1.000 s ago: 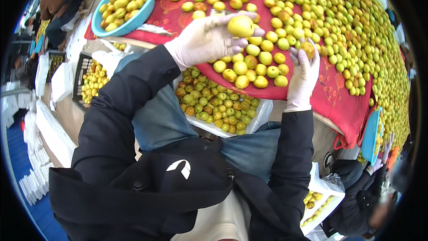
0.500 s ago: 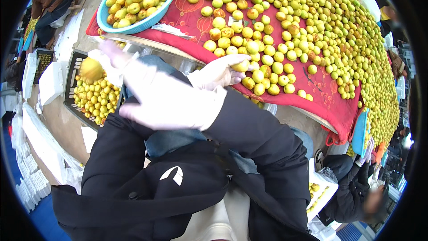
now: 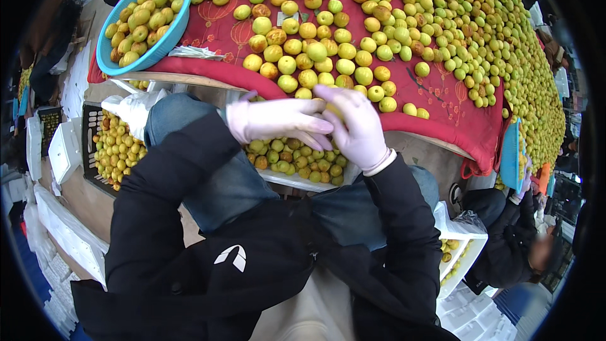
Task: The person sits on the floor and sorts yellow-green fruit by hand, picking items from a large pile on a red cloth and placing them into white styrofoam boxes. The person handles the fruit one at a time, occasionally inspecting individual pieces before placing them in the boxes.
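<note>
My gloved left hand (image 3: 274,120) reaches right over a white box (image 3: 278,179) of jujubes, its fingers stretched out and their tips touching my other hand. My gloved right hand (image 3: 360,129) curls its fingers around a yellow-green jujube (image 3: 334,111), mostly hidden between the two hands. Right behind the hands, loose jujubes (image 3: 307,78), yellow-green with brown patches, lie along the edge of the red cloth (image 3: 218,72). Pale purple-white gloves cover both hands.
A blue basket (image 3: 165,47) of jujubes stands at the table's left. On the floor at left are a black crate (image 3: 95,151) holding jujubes and white foam boxes (image 3: 65,151). A large jujube heap (image 3: 467,38) covers the right side. Another person (image 3: 517,246) sits at lower right.
My right hand has come back from far left, where a blurred jujube was above the black crate. My crossed arms have parted, and both hands now meet over the white box. The view has shifted.
</note>
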